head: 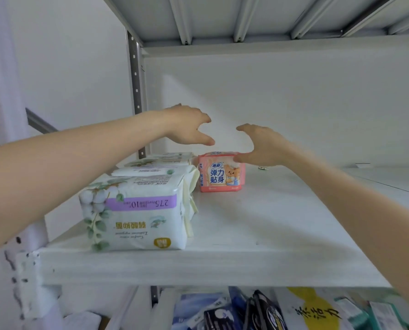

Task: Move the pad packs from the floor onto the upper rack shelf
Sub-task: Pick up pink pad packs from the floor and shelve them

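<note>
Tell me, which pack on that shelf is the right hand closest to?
The pink pack with the bear picture: the right hand reaches its top edge. The white packs stand in a row to its left.

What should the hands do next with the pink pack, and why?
Probably pull both hands back. The pink pack already stands on the upper shelf beside the white packs, the left hand holds nothing, and the thumb of the right hand only touches it.
</note>
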Demonstrator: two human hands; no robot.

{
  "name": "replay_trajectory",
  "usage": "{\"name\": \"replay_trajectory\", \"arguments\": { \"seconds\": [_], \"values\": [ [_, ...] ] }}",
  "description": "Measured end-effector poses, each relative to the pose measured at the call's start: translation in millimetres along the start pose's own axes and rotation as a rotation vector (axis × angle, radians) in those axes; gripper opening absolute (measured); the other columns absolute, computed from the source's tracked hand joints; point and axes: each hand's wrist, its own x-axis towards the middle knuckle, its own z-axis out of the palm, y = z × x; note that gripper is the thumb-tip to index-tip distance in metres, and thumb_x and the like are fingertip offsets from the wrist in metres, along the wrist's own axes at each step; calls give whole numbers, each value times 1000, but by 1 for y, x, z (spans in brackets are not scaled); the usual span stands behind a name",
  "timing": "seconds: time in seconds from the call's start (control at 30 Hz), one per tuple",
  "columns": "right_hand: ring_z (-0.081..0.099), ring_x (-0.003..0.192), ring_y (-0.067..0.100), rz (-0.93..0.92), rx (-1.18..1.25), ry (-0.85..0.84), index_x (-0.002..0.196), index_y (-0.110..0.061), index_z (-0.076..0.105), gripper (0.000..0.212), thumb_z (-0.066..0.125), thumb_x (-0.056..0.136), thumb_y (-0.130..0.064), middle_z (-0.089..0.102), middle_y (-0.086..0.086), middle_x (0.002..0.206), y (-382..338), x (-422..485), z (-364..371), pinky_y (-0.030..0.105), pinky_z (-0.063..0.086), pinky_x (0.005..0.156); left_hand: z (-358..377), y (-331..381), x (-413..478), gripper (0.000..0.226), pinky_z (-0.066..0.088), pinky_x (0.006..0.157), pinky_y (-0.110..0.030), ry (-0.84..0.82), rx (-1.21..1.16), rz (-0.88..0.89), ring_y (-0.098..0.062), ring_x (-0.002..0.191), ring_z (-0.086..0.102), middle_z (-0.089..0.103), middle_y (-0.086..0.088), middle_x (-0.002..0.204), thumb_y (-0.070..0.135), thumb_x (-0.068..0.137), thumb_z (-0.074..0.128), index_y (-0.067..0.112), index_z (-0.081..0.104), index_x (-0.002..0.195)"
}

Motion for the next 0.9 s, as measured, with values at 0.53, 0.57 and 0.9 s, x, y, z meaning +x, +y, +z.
{"name": "replay_trajectory", "arguments": {
  "seconds": [0.53,0.57,0.9],
  "values": [
    [23,144,21,-12,-314,142,150,-16,21,79,56,87,-48,25,4,157,-6,-150,-45,51,17,115,-5,95,-117,74,-2,120,-47,118,189,-12,-23,150,5,17,-8,161,63,93,33,19,22,152],
    [21,145,21,-10,-312,140,150,-15,20,78,55,88,-47,25,4,157,-4,-159,-47,51,16,116,-6,101,-123,74,-2,120,-46,137,187,-24,-23,150,5,16,-8,161,63,93,33,19,22,152],
    [20,146,23,-87,-351,173,149,-14,22,72,49,91,-47,23,7,158,22,-254,-60,53,12,115,-6,183,-186,73,-3,121,-46,208,140,-151,-24,150,3,11,-9,162,58,95,37,19,17,153]
  ]
}}
